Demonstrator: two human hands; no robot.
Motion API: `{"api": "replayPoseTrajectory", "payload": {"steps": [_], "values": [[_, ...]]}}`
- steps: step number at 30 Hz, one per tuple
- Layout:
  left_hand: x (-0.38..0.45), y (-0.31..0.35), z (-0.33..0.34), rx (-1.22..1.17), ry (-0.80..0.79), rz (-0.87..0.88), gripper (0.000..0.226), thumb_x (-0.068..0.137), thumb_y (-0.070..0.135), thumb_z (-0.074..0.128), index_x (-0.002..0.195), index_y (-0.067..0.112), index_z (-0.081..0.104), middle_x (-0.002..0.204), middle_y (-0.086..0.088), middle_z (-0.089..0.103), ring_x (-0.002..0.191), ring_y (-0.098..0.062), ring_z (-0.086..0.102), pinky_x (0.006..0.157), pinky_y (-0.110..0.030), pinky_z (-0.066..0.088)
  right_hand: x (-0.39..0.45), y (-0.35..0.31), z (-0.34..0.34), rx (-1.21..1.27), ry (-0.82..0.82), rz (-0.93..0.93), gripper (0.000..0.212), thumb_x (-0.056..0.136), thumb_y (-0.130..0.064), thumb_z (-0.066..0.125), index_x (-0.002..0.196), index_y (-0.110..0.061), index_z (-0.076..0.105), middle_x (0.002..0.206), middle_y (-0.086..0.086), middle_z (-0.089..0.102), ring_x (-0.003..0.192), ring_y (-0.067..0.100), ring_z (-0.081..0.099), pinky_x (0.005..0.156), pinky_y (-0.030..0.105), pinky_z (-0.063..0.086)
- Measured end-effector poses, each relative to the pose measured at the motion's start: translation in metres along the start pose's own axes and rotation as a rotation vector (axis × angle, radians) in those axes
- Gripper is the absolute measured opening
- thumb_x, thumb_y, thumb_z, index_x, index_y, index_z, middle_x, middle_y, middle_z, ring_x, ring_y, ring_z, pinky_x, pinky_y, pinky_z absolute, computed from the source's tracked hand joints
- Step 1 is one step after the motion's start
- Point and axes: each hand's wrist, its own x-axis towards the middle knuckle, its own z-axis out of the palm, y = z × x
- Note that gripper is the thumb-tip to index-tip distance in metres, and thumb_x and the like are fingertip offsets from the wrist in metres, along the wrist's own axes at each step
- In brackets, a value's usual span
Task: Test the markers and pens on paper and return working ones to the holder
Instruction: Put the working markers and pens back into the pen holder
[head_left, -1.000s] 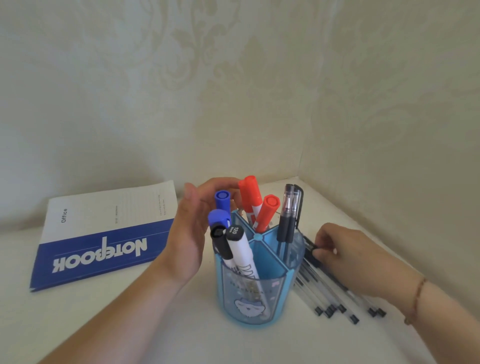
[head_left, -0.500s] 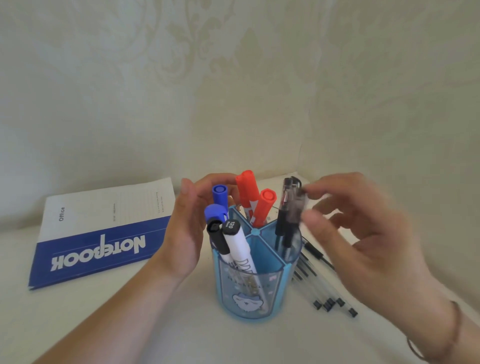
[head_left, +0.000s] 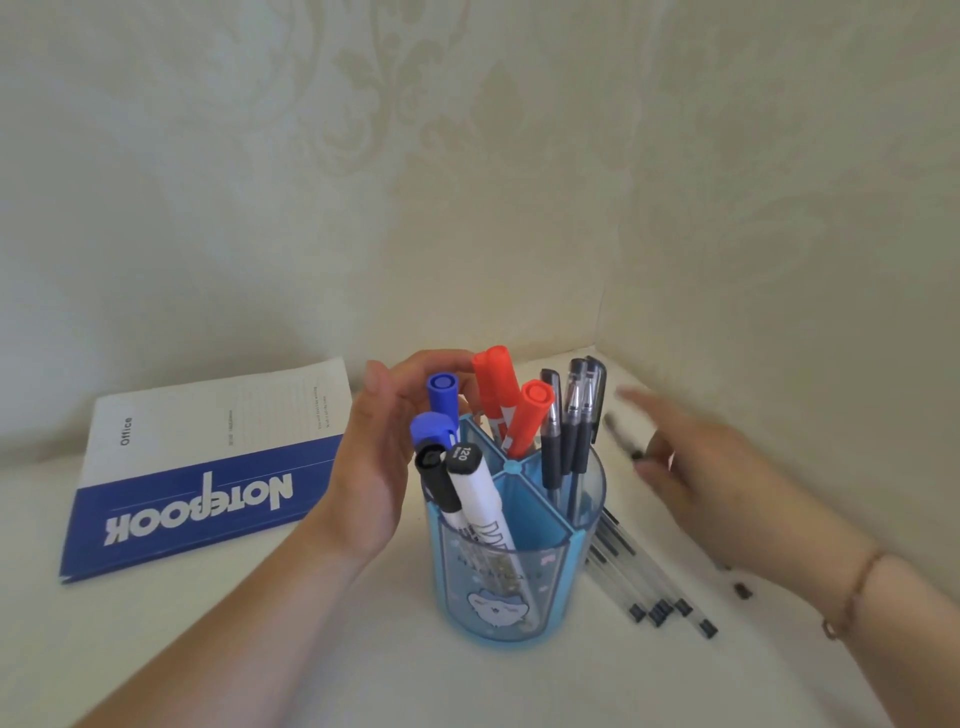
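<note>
Where the two walls meet, on the white table (head_left: 208, 649): blue-and-white notebook (head_left: 197, 467) flat at far left, closed.

At centre, upright, the blue holder (head_left: 498, 597), split into compartments. To its right, flat on the table, a row of loose pens (head_left: 639, 571).

Cupped round the holder's left side: left hand (head_left: 374, 467), palm at the wall, fingers curling behind the markers.

Right of the holder, above the loose pens: right hand (head_left: 717, 467), blurred, fingers stretched out rather than closed. Beside the fingertips, a dark streak; cannot tell whether held.

In the holder:
- red markers (head_left: 511, 410) in the far compartment
- blue markers (head_left: 441, 395) at left, by the left fingers
- black-capped markers (head_left: 457, 483) in front, leaning left
- capped pens (head_left: 571, 431) in the right compartment
</note>
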Motion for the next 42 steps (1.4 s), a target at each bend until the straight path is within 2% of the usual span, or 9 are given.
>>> {"api": "replayPoseTrajectory", "payload": {"steps": [3,6,15,18,27,31,35,38,42], "values": [[0.0,0.0,0.0,0.018,0.005,0.011,0.072,0.074,0.084,0.044,0.105,0.026,0.072,0.109,-0.001,0.07,0.108,-0.023,0.062,0.101,-0.037,0.045,-0.002,-0.016,-0.028,0.57,0.574,-0.039,0.058,0.093,-0.004,0.054,0.143,-0.022,0.028,0.083,0.01,0.061,0.056,0.011,0.06,0.054,0.011,0.045],[0.0,0.0,0.0,0.016,0.004,-0.001,0.073,0.072,0.085,0.045,0.105,0.026,0.072,0.109,-0.001,0.069,0.11,-0.024,0.061,0.104,-0.042,0.041,-0.013,-0.03,-0.043,1.056,0.731,-0.178,0.067,0.091,-0.034,0.062,0.136,0.004,0.03,0.091,0.021,0.058,0.061,0.023,0.061,0.057,0.027,0.049],[0.0,-0.002,0.0,-0.009,-0.004,-0.017,0.071,0.073,0.082,0.047,0.107,0.025,0.071,0.109,-0.003,0.07,0.108,-0.024,0.062,0.1,-0.04,0.047,-0.029,-0.055,-0.032,0.677,0.428,-0.411,0.04,0.086,-0.026,0.062,0.124,-0.035,0.055,0.119,-0.003,0.049,0.076,0.025,0.054,0.054,0.034,0.045],[0.0,-0.001,0.0,-0.013,0.0,-0.01,0.069,0.073,0.083,0.047,0.105,0.027,0.072,0.109,0.0,0.07,0.107,-0.019,0.064,0.094,-0.03,0.048,-0.02,-0.039,-0.022,0.796,0.328,-0.215,0.041,0.087,-0.02,0.062,0.12,-0.043,0.053,0.104,-0.007,0.058,0.066,0.02,0.054,0.051,0.029,0.043],[0.0,0.0,0.0,0.015,0.001,0.004,0.071,0.075,0.083,0.045,0.107,0.025,0.071,0.11,-0.002,0.07,0.108,-0.022,0.064,0.096,-0.033,0.047,-0.016,-0.02,0.01,0.0,-0.307,0.028,0.033,0.091,-0.036,0.057,0.124,-0.035,0.052,0.084,-0.009,0.063,0.066,0.001,0.052,0.059,0.015,0.038],[-0.001,0.0,-0.001,0.021,0.009,-0.007,0.073,0.073,0.084,0.046,0.106,0.024,0.071,0.111,-0.005,0.068,0.112,-0.027,0.06,0.103,-0.043,0.043,-0.012,-0.014,-0.006,0.207,-0.029,0.047,0.058,0.092,-0.014,0.058,0.141,-0.036,0.035,0.074,-0.01,0.065,0.062,0.001,0.06,0.056,0.014,0.045],[-0.001,0.0,-0.001,0.038,0.01,-0.012,0.072,0.072,0.085,0.046,0.105,0.026,0.071,0.113,-0.003,0.068,0.113,-0.027,0.058,0.105,-0.045,0.04,-0.016,-0.034,-0.037,1.029,0.54,-0.054,0.07,0.091,-0.002,0.056,0.143,-0.035,0.021,0.079,0.003,0.061,0.059,0.024,0.067,0.056,0.034,0.058],[-0.002,-0.001,-0.001,0.034,0.011,-0.021,0.073,0.071,0.085,0.047,0.106,0.026,0.071,0.112,-0.003,0.067,0.113,-0.025,0.059,0.105,-0.046,0.04,-0.026,-0.054,-0.045,1.146,0.619,-0.18,0.082,0.086,-0.028,0.064,0.148,-0.008,0.014,0.089,0.008,0.061,0.069,0.027,0.069,0.065,0.033,0.059],[-0.002,-0.001,-0.002,0.017,-0.002,-0.022,0.072,0.071,0.084,0.048,0.106,0.026,0.072,0.114,-0.004,0.067,0.115,-0.027,0.058,0.107,-0.052,0.038,-0.035,-0.077,-0.034,1.078,0.568,-0.336,0.07,0.089,0.002,0.048,0.142,-0.021,0.01,0.091,0.015,0.058,0.074,0.028,0.071,0.072,0.04,0.059]]}}
